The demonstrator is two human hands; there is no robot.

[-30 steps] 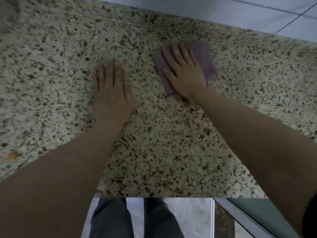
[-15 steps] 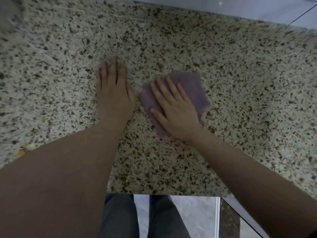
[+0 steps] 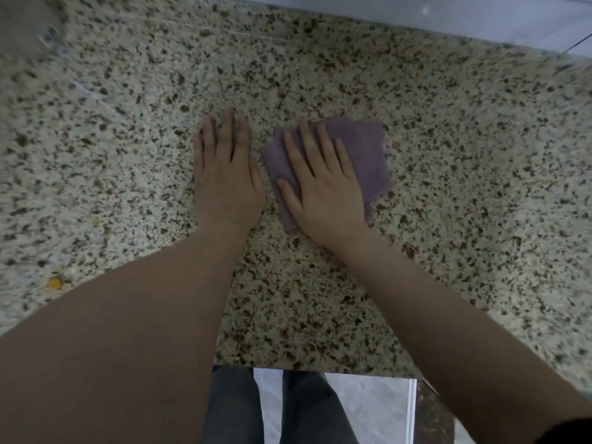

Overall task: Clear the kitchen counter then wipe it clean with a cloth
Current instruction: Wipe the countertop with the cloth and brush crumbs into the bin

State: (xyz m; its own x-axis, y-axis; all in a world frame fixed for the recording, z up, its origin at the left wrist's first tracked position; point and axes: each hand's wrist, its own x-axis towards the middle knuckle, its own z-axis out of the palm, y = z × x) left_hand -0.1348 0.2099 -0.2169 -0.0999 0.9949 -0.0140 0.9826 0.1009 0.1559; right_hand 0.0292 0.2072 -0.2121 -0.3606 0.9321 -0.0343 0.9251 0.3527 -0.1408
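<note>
A folded purple cloth (image 3: 368,155) lies flat on the speckled granite counter (image 3: 464,187). My right hand (image 3: 323,190) presses down on it with straight, spread fingers and covers its left half. My left hand (image 3: 226,174) rests flat on the bare counter just left of the cloth, fingers straight and close together, almost touching the cloth's edge.
A small yellow-orange speck (image 3: 54,282) sits on the counter at the near left. A pale tiled wall (image 3: 416,11) runs along the back. The counter's front edge (image 3: 314,370) is near my legs, with floor below.
My right hand has slid the cloth toward me and leftward from the back of the counter, bringing it beside my left hand. The left hand has stayed put.
</note>
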